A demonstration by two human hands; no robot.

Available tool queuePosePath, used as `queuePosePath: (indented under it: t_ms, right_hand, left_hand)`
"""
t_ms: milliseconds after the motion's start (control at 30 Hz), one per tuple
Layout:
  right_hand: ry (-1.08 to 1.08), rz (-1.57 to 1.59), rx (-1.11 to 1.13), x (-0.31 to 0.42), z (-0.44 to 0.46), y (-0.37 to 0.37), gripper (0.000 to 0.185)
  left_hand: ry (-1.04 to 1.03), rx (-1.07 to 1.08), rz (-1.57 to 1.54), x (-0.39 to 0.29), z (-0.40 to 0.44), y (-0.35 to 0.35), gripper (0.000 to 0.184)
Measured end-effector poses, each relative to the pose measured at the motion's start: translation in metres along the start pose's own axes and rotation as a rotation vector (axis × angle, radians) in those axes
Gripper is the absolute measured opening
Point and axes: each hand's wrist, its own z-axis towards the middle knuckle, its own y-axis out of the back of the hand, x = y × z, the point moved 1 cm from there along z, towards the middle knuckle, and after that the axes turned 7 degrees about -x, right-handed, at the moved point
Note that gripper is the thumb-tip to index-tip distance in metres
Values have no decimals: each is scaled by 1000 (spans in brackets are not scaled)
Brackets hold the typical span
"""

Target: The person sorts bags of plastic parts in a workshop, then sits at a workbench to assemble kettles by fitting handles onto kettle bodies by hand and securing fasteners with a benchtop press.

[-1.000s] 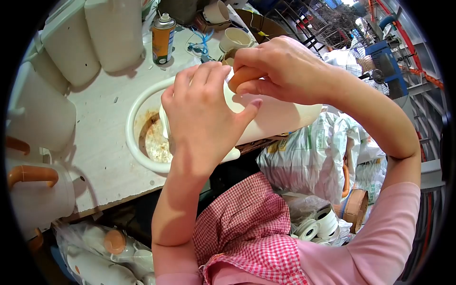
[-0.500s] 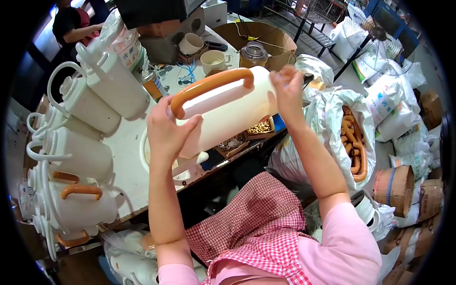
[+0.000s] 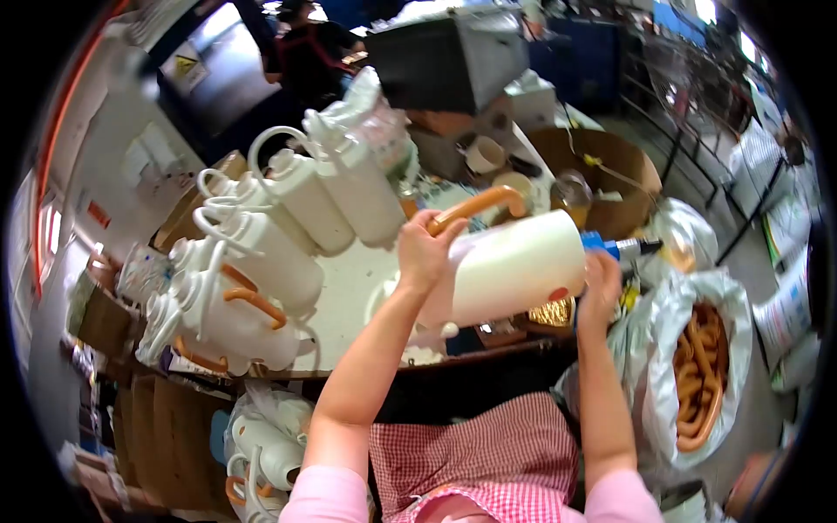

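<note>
Container (image 3: 519, 270) risking roll: we are pinching orange handle (image 3: 478, 206) at one end, left hand (image 3: 422, 254); right hand (image 3: 600, 286) blurring beside blue tool (image 3: 603, 247), grip we cannot tell.

A co-worker (image 3: 314, 61) — blurred, head cropped by the top edge — works beyond; the white jug (image 3: 514, 270) hides part of the surface (image 3: 344, 301).
</note>
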Motion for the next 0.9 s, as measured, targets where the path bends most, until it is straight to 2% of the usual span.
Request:
queuePosePath:
  t_ms: [67,100,167,200,267,300,367,433,500,600,633,667,700,733,767,800,833,900]
  right_hand:
    - [-255,-172,74,-21,-9,39,19]
    - [-233,-153,83,-16,-7,39,19]
    - [210,-800,636,-7,-23,38,16]
    - [372,-863,661,-23,-28,36,11]
    - [338,-1256,924,-42,-29,27,13]
    - [232,-1447,985,-56,-26,17,21]
    - [238,-1450,1023,-65,-14,12,19]
    - [213,-1437,1091,-53,-12,6,13]
    - [191,-1405,1060,-55,-13,8,12]
    - [109,-1393,1037,-54,-13,10,13]
    - [127,-1419,1019,-50,-13,9,20]
    - [217,-1555,1070,-44,-12,4,30]
    - [114,-1539,1143,-37,-10,-8,34]
    - [101,-1615,1264,-55,-6,-9,37]
    - [77,-1568,1299,-60,0,-3,36]
    - [220,-1348,1188,-77,2,10,27]
    - [163,-1223,1132,-77,4,17,25]
    - [215,-1139,1303,-99,17,41,26]
  left_hand:
    - [70,0,57,-25,6,22,34]
    - [95,26,46,-26,10,37,34]
    - [156,50,57,-17,7,76,32]
    - [140,4,126,-23,0,101,30]
    - [135,-89,151,-20,-20,152,28]
    - [175,-114,194,-23,-34,179,25]
    - [272,-247,316,-30,-66,228,22]
    - [279,-309,310,-44,-102,264,20]
    - [369,-369,216,-40,-135,289,18]
    - [480,-349,73,-24,-182,296,19]
    - [520,-335,69,-20,-189,287,20]
    - [564,-342,61,-17,-198,274,21]
    - [552,-336,-31,-7,-211,264,20]
    - [595,-291,48,3,-231,255,20]
    - [514,-303,30,6,-237,237,21]
    - [493,-260,106,5,-233,236,22]
    - [495,-268,74,-2,-232,234,24]
    - [478,-246,130,-12,-233,229,32]
